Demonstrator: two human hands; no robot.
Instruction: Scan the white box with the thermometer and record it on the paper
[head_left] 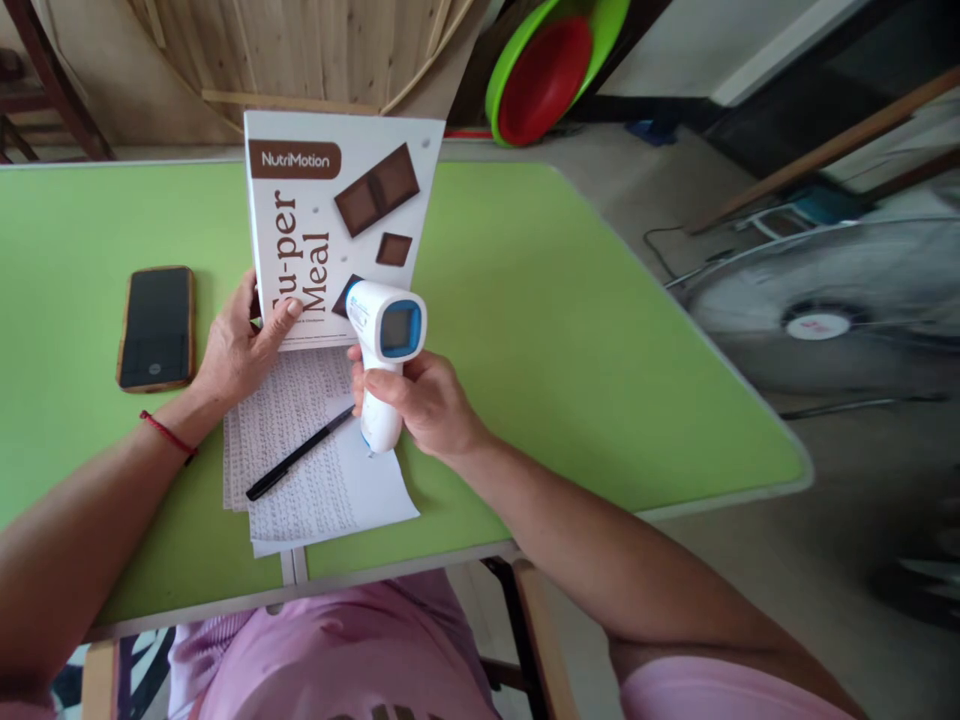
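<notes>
My left hand [244,345] grips the lower left corner of a white box [382,180] printed with chocolate pieces, thumb on its front face. The box is tilted up over the table. In my right hand [431,400] is a white and blue infrared thermometer [384,400], held by its handle with the screen towards me. Its front end overlaps the box's lower right part; whether they touch, I cannot tell. Below both hands lie sheets of handwritten paper [315,510], with a black pen [300,453] across them.
A smartphone [156,328] in a brown case lies left of my left hand on the green table [570,350]. Beyond the right edge stands a fan [817,320]. Green and red basins [544,80] lean behind the table, near a round wooden panel [300,50].
</notes>
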